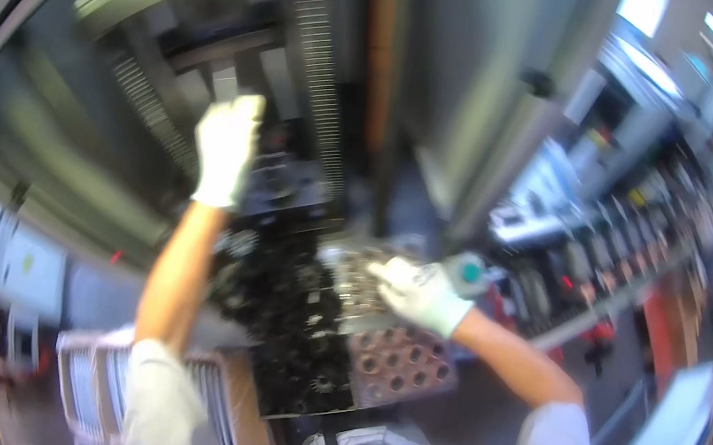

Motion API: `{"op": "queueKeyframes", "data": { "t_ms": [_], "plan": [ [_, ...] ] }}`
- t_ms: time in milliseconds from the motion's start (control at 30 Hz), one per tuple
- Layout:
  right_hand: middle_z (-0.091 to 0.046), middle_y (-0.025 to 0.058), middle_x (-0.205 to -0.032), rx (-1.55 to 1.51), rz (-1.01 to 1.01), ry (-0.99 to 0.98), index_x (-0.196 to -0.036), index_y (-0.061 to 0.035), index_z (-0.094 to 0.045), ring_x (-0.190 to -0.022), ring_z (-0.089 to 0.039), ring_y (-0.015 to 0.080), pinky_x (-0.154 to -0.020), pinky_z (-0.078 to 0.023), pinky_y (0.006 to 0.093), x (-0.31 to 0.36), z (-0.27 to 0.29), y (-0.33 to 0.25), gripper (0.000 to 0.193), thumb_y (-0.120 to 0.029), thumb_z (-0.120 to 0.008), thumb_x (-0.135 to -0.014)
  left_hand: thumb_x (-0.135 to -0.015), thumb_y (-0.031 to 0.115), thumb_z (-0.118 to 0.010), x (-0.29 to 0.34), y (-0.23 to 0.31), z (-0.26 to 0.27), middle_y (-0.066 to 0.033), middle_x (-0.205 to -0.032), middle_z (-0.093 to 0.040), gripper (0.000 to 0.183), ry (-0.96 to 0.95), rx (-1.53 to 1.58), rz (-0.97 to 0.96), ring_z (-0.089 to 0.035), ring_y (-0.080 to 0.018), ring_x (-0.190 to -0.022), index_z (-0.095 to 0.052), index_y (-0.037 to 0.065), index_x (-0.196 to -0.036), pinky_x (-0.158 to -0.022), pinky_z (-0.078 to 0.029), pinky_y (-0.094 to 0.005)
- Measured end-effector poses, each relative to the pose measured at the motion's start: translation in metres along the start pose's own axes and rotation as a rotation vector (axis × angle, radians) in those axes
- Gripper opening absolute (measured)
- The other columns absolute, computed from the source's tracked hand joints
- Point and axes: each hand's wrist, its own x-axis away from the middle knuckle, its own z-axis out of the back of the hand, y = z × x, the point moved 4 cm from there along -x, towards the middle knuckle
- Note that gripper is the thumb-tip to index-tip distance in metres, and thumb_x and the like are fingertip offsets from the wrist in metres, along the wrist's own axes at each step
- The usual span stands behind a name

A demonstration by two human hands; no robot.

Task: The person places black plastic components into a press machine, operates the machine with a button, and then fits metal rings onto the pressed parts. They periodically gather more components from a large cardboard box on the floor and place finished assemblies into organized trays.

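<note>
My left hand [226,152], in a white glove, reaches far forward into the machine [79,174]. Its fingers are closed, and what they may hold is blurred. Just beyond the fingertips is a small pale rectangular piece [225,83]. My right hand [420,293], also gloved, is over a tray of small shiny parts [353,294], fingers drawn together at its upper edge. Whatever lies between them is too smeared to make out. Beside that hand stands a round pale thing with a green centre [469,274]. A pinkish tray with round holes [403,364] adjoins the shiny parts.
Dark parts and chips cover a black surface [292,316] between my arms. A tall metal panel [486,83] rises ahead. A white rack [91,376] stands at lower left, next to a cardboard box [248,404]. Rows of parts on a bench [609,253] are at right.
</note>
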Motion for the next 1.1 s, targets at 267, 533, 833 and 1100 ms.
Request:
{"op": "queueKeyframes", "data": {
  "t_ms": [267, 533, 833, 1100],
  "plan": [
    [-0.069, 0.0107, -0.093, -0.212, -0.501, -0.130, -0.116, -0.0116, -0.069, -0.082, -0.070, 0.0304, -0.070, -0.055, 0.0429, 0.134, 0.046, 0.005, 0.028, -0.026, -0.061, -0.093, -0.103, 0.029, -0.050, -0.055, -0.153, -0.026, -0.0001, -0.071, -0.053, 0.035, 0.042, 0.441, 0.318, -0.051, -0.0128, -0.062, -0.064, 0.005, -0.081, -0.054, -0.043, -0.0304],
    [-0.064, 0.0258, -0.128, -0.484, -0.670, 0.176, -0.133, 0.0002, -0.061, -0.119, -0.062, 0.0384, -0.104, -0.048, 0.0408, 0.129, 0.063, 0.048, 0.039, -0.014, -0.058, -0.097, -0.100, 0.048, -0.060, -0.053, -0.097, 0.017, -0.0103, -0.097, -0.064, 0.056, -0.230, 0.228, 0.525, -0.060, -0.0161, -0.086, -0.062, -0.005, -0.116, -0.079, -0.050, -0.0298],
    [-0.063, 0.0206, -0.131, -0.105, -0.390, 0.433, -0.128, -0.0021, -0.063, -0.124, -0.059, 0.0372, -0.107, -0.047, 0.0429, 0.091, 0.083, 0.055, 0.036, -0.002, -0.057, -0.093, -0.092, 0.008, -0.068, 0.229, 0.130, 0.066, -0.0091, -0.112, -0.071, 0.037, -0.691, 0.686, 0.503, -0.067, -0.0159, -0.099, -0.065, -0.002, -0.127, -0.089, -0.054, -0.0318],
    [-0.068, 0.0203, -0.118, 0.016, -0.340, -0.034, -0.112, -0.0067, -0.069, -0.107, -0.067, 0.0378, -0.093, -0.054, 0.0447, 0.119, 0.006, 0.084, 0.027, -0.007, -0.057, -0.088, -0.086, 0.014, -0.075, 0.332, 0.194, 0.014, -0.0104, -0.085, -0.067, 0.035, -0.841, 0.507, 0.253, -0.068, -0.0233, -0.073, -0.069, 0.005, -0.120, -0.068, -0.055, -0.0339]
  ]
}}
